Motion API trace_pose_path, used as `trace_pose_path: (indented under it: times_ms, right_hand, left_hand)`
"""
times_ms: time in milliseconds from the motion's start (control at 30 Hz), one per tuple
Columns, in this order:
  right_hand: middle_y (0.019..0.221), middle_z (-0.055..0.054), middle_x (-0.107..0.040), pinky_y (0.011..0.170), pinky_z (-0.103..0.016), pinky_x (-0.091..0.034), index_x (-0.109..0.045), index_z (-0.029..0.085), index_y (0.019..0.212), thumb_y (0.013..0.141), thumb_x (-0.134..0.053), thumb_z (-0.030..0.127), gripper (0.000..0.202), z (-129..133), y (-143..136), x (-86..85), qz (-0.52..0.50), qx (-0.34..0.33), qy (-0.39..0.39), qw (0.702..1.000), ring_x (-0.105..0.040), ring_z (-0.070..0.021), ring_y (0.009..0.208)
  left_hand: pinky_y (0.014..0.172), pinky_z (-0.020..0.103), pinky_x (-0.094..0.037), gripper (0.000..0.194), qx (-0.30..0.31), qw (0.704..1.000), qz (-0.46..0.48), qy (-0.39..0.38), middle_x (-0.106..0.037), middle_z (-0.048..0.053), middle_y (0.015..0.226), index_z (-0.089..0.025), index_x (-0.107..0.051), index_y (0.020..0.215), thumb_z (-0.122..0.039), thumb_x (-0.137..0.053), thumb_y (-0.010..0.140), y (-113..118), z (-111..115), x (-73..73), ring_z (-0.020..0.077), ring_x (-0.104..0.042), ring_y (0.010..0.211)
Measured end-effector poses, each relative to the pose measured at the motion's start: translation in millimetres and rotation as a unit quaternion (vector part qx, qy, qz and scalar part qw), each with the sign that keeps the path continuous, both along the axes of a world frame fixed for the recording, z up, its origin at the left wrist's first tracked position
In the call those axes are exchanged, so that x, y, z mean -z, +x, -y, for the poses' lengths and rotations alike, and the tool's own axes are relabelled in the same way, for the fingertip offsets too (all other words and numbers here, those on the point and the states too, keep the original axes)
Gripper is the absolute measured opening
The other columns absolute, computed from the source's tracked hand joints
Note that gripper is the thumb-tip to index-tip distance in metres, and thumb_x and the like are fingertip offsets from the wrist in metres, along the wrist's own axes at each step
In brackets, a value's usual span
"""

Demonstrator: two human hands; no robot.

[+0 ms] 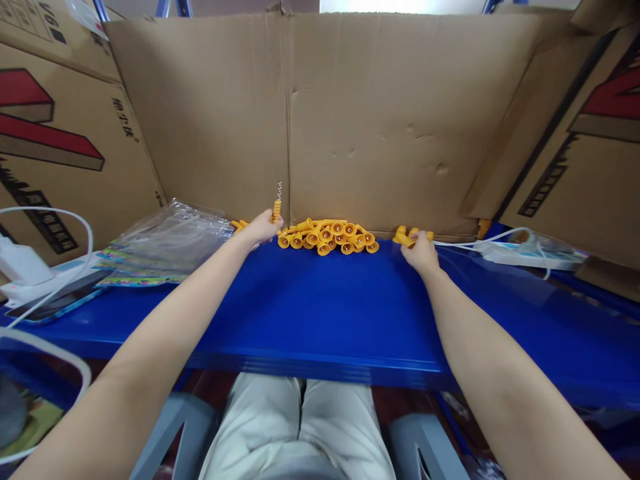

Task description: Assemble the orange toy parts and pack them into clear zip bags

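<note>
My left hand (pixel 265 228) is closed around a yellow corkscrew-like piece (pixel 277 210), which stands upright with its thin metal spiral pointing up. To its right lies a heap of yellow funnel-ended pieces (pixel 325 235), their round openings facing me and small shiny tips inside. A few more yellow pieces (pixel 237 225) lie partly hidden behind the left hand. My right hand (pixel 421 253) reaches out at the back right, its fingers closed on yellow plastic pieces (pixel 404 236). The fingers cover part of them, so their full shape is hidden.
Behind the blue tabletop (pixel 320 307) rises a cardboard wall (pixel 390 120). Clear plastic bags (pixel 170 240) lie at left, beside a phone (pixel 55 301) and a white charger (pixel 23 260). A white power strip (pixel 530 255) with cables is at right. Printed cartons flank both sides.
</note>
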State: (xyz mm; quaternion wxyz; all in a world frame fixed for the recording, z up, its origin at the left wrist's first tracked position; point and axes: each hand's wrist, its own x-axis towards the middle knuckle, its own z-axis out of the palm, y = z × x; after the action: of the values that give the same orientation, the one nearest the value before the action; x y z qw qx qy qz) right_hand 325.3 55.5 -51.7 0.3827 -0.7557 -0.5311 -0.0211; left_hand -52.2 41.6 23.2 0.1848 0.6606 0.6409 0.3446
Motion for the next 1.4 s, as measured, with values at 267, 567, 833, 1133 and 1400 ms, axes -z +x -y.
trace_pose_path:
  times_ms: [267,567,833,1133,1400]
  right_hand:
    - [0.102,-0.012,-0.058,0.089,-0.042,-0.043,-0.053,0.018,0.093,0.069,-0.056,0.02,0.024,-12,-6,-7.4,0.0,-0.06,0.153,0.986,-0.055,-0.0259,0.099]
    - [0.103,-0.01,-0.059,0.077,-0.04,-0.052,-0.054,0.019,0.108,0.074,-0.064,0.037,0.04,-5,-71,-51.8,-0.125,-0.253,0.254,0.925,-0.062,-0.0208,0.086]
    - [0.102,-0.009,-0.065,0.078,-0.037,-0.056,-0.06,0.016,0.103,0.068,-0.074,0.029,0.04,33,-118,-58.4,-0.166,-0.481,0.084,0.857,-0.067,-0.0224,0.09]
    - [0.105,-0.01,-0.066,0.081,-0.041,-0.056,-0.063,0.016,0.103,0.067,-0.075,0.024,0.039,21,-106,-54.5,-0.111,-0.4,0.123,0.902,-0.067,-0.0215,0.086]
    - [0.097,-0.007,-0.069,0.075,-0.034,-0.057,-0.064,0.017,0.099,0.066,-0.077,0.026,0.037,41,-127,-57.0,-0.178,-0.461,0.067,0.867,-0.068,-0.0203,0.085]
  left_hand:
    - [0.061,0.025,-0.037,0.024,-0.01,0.975,-0.15,0.164,-0.059,0.0,0.07,-0.021,-0.06,0.1,-0.027,-0.057,0.077,4,18,25.0,0.0165,-0.054,0.067]
    - [0.058,0.025,-0.035,0.032,0.098,0.952,-0.196,0.214,-0.061,-0.001,0.064,-0.018,-0.068,0.098,-0.029,-0.057,0.071,0,22,26.2,0.0144,-0.052,0.058]
    - [0.058,0.025,-0.034,0.035,0.09,0.951,-0.2,0.218,-0.06,-0.001,0.064,-0.02,-0.068,0.101,-0.031,-0.057,0.07,1,25,24.0,0.0142,-0.05,0.058]
    - [0.06,0.026,-0.037,0.031,0.054,0.959,-0.189,0.203,-0.063,0.001,0.07,-0.02,-0.067,0.097,-0.031,-0.057,0.07,-8,20,23.5,0.0159,-0.054,0.062]
    - [0.062,0.026,-0.039,0.034,0.08,0.952,-0.202,0.214,-0.064,0.001,0.069,-0.021,-0.068,0.101,-0.033,-0.057,0.071,4,29,21.8,0.0169,-0.056,0.063]
